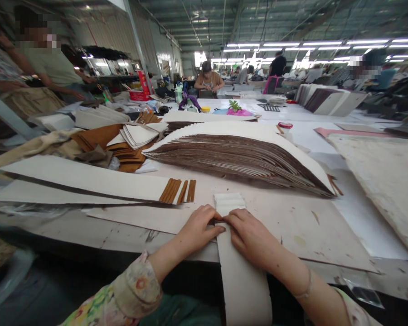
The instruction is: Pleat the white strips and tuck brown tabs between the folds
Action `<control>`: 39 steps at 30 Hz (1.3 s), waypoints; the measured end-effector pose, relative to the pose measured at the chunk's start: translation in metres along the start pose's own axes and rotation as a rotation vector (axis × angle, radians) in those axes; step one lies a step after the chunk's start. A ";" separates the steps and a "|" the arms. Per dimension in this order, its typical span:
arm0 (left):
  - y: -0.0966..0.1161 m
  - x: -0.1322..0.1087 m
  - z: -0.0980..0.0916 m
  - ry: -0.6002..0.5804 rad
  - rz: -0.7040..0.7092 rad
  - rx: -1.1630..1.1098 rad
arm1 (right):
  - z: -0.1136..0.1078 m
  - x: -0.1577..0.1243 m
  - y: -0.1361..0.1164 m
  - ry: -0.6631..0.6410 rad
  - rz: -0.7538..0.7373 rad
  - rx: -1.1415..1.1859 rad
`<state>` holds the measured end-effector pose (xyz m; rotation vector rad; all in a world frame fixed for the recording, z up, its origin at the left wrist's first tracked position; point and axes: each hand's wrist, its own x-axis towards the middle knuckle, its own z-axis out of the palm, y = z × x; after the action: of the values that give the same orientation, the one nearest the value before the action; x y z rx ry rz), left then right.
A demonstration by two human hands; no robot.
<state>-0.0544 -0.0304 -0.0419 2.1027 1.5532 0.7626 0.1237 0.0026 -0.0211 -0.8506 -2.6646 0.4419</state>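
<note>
A long pale strip of sheet material hangs over the table's front edge toward me. My left hand pinches its left edge, thumb on top. From the right, my right hand presses its fingers on the same place, the fingertips of both hands nearly meeting. Just beyond my fingers lies a small white ridged piece; whether it joins the strip I cannot tell. Left of my hands, several narrow brown strips rest on the end of a long white panel.
A thick bowed stack of white-topped brown sheets lies ahead. Brown and white pieces are heaped at the left. A large pale sheet is at the right, and a clear plastic bag hangs at the front edge. Other people work farther off.
</note>
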 end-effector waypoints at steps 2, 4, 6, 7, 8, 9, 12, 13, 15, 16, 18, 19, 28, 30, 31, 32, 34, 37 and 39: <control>-0.001 0.000 -0.001 -0.017 0.034 0.050 | 0.001 0.000 -0.002 -0.015 -0.014 -0.062; -0.002 -0.001 -0.003 -0.040 0.072 0.113 | 0.001 0.000 -0.004 -0.022 -0.024 -0.128; -0.002 -0.004 -0.007 -0.066 0.106 0.174 | 0.002 0.001 -0.006 -0.030 -0.030 -0.184; -0.002 -0.005 -0.009 -0.081 0.125 0.198 | 0.002 0.001 -0.007 -0.028 -0.038 -0.203; -0.002 -0.008 -0.011 -0.098 0.147 0.219 | 0.002 0.000 -0.007 -0.022 -0.052 -0.212; -0.002 -0.011 -0.013 -0.112 0.168 0.238 | 0.002 0.000 -0.007 -0.011 -0.071 -0.212; -0.004 -0.021 -0.016 -0.135 0.208 0.292 | 0.004 -0.005 -0.006 0.049 -0.102 -0.174; -0.004 -0.025 -0.017 -0.132 0.211 0.309 | 0.005 -0.006 -0.006 0.065 -0.098 -0.158; -0.007 -0.029 -0.018 -0.131 0.209 0.332 | 0.008 -0.009 -0.005 0.092 -0.080 -0.132; -0.007 -0.030 -0.020 -0.136 0.207 0.335 | 0.009 -0.010 -0.004 0.103 -0.071 -0.120; -0.004 -0.026 -0.024 -0.146 0.196 0.329 | 0.012 -0.011 -0.004 0.126 -0.051 -0.098; 0.000 -0.021 -0.027 -0.141 0.190 0.325 | 0.013 -0.011 -0.004 0.138 -0.042 -0.089; 0.098 0.050 -0.067 0.083 0.447 0.184 | 0.015 -0.018 0.000 0.202 -0.031 0.053; 0.089 0.059 -0.061 0.071 0.389 0.202 | 0.017 -0.020 0.002 0.215 -0.027 0.060; 0.078 0.061 -0.055 0.059 0.331 0.224 | 0.018 -0.021 0.003 0.226 -0.023 0.059; 0.065 0.062 -0.048 0.041 0.264 0.254 | 0.020 -0.021 0.004 0.242 -0.022 0.058; 0.039 0.058 -0.034 -0.016 0.144 0.317 | 0.022 -0.022 0.006 0.267 -0.025 0.061; 0.016 0.046 -0.019 -0.081 0.075 0.416 | 0.022 -0.022 0.007 0.278 -0.028 0.064; 0.014 0.037 -0.014 -0.092 0.090 0.480 | 0.022 -0.022 0.007 0.278 -0.026 0.062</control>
<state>-0.0443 0.0014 -0.0160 2.5160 1.7294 0.3309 0.1361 -0.0098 -0.0483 -0.7951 -2.3920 0.3682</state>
